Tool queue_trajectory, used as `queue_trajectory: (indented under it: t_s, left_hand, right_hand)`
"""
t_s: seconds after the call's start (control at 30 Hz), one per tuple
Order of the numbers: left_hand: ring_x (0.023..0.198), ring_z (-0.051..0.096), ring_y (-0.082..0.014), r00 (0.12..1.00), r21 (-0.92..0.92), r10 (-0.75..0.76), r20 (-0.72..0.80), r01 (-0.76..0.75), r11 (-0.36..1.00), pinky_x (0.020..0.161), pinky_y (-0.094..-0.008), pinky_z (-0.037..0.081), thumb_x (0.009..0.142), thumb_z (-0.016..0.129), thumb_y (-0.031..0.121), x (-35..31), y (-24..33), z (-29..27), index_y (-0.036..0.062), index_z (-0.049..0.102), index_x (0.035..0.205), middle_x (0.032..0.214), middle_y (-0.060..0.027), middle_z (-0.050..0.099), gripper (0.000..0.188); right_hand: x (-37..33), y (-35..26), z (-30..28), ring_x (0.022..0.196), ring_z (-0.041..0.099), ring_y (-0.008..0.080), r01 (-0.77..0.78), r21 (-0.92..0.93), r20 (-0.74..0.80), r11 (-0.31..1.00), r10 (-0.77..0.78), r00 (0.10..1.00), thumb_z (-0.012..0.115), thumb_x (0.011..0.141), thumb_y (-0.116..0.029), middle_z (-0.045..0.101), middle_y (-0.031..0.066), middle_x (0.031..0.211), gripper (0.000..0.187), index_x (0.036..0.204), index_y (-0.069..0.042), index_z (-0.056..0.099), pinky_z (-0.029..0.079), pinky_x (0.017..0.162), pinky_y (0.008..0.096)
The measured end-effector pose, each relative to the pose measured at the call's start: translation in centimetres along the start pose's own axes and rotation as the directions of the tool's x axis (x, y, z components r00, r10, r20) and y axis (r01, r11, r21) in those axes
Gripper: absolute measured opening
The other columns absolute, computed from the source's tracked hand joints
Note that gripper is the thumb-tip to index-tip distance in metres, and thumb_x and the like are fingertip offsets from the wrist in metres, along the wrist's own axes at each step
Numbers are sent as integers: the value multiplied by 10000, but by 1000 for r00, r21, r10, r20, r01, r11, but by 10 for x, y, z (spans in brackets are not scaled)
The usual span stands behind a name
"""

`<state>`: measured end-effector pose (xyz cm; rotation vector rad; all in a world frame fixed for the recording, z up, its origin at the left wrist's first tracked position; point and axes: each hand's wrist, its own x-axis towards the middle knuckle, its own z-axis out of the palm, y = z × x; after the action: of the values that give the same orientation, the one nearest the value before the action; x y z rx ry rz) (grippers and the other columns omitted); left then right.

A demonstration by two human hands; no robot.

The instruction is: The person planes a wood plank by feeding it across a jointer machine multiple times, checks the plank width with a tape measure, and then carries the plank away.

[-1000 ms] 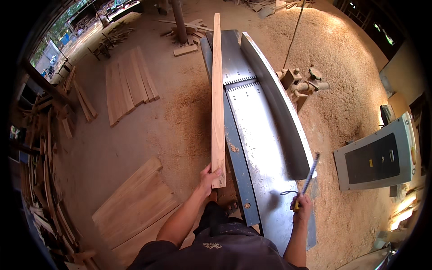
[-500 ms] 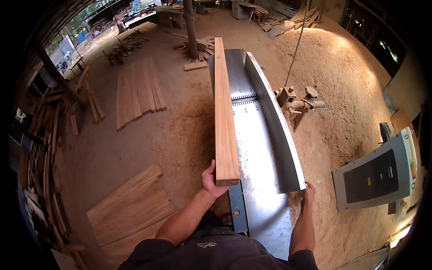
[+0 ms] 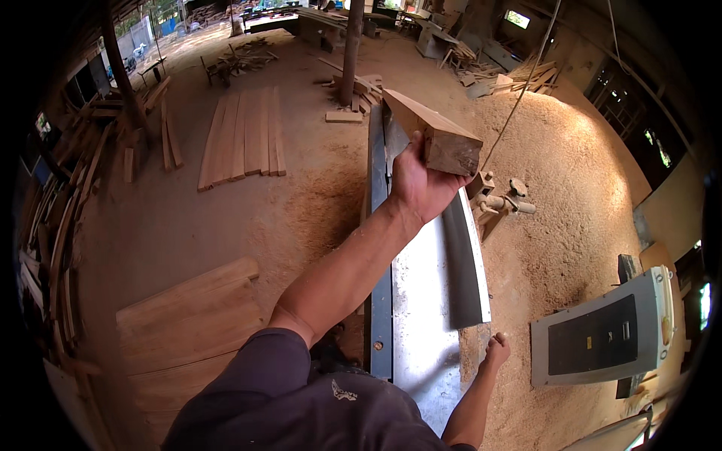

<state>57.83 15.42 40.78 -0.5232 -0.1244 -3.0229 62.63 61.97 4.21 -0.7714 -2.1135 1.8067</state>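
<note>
My left hand (image 3: pixel 425 180) grips the near end of a thick wooden plank (image 3: pixel 451 152), palm under it and thumb along its left side. The plank is raised above the far part of a jointer, its length pointing away and foreshortened. Below it runs the bright metal jointer table (image 3: pixel 421 301), with a grey fence (image 3: pixel 466 263) along its right side. The plank and my hand hide the cutter area. Right of the table, near the fence's near end, my right hand (image 3: pixel 494 351) hangs with fingers curled, apart from the fence; nothing shows in it.
Several long boards (image 3: pixel 244 139) lie side by side on the floor at the far left, with wider boards (image 3: pixel 188 323) nearer. A large sawdust heap (image 3: pixel 579 143) rises at the right, beside a grey cabinet (image 3: pixel 541 331). A wooden post (image 3: pixel 351 60) stands beyond the jointer.
My left hand has carried the plank up, forward and to the right, its near end now far over the jointer. My right hand has come away from the fence's end. The view has shifted slightly.
</note>
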Motion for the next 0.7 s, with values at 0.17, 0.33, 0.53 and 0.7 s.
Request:
queue_trajectory:
  t_s: [0.17, 0.33, 0.53, 0.7]
  left_hand:
    - [1262, 552, -281, 998, 18, 36, -47, -35, 999, 1026, -486, 483, 1121, 267, 467, 1, 2, 9, 106, 444, 1470, 1398, -120, 552, 531]
    - [1246, 545, -281, 999, 47, 38, -4, -38, 998, 1020, -471, 495, 1119, 313, 445, -3, 7, 6, 85, 436, 1479, 1395, -131, 541, 524]
    - [1335, 532, -298, 935, 170, -126, -331, 190, 967, 1111, -530, 426, 1126, 320, 443, -85, -22, -97, 91, 406, 1510, 1434, -137, 566, 527]
    - [1236, 611, -240, 815, 439, -293, -500, 530, 725, 1093, -410, 492, 1117, 429, 339, -197, -47, -184, 68, 354, 1520, 1360, -121, 577, 491]
  right_hand:
    - [-50, -62, -9, 893, 652, 168, 176, -32, 37, 984, -175, 984, 630, 859, 52, 718, 129, 1106, 394, 1251, 77, 671, 518, 784, 280]
    - [-115, -175, 37, 1112, 672, 250, 389, 82, 152, 917, -398, 905, 645, 904, 5, 700, 162, 1234, 382, 1281, 66, 654, 522, 992, 352]
    - [-225, -261, 140, 1396, 460, 376, 854, -94, 425, 511, -755, 499, 748, 764, 33, 473, 214, 1526, 858, 1544, -28, 397, 390, 1147, 466]
    - [-263, -174, 170, 1384, 433, 465, 803, -61, 681, 593, -563, 468, 778, 687, -6, 419, 267, 1511, 905, 1506, 24, 396, 367, 1177, 504]
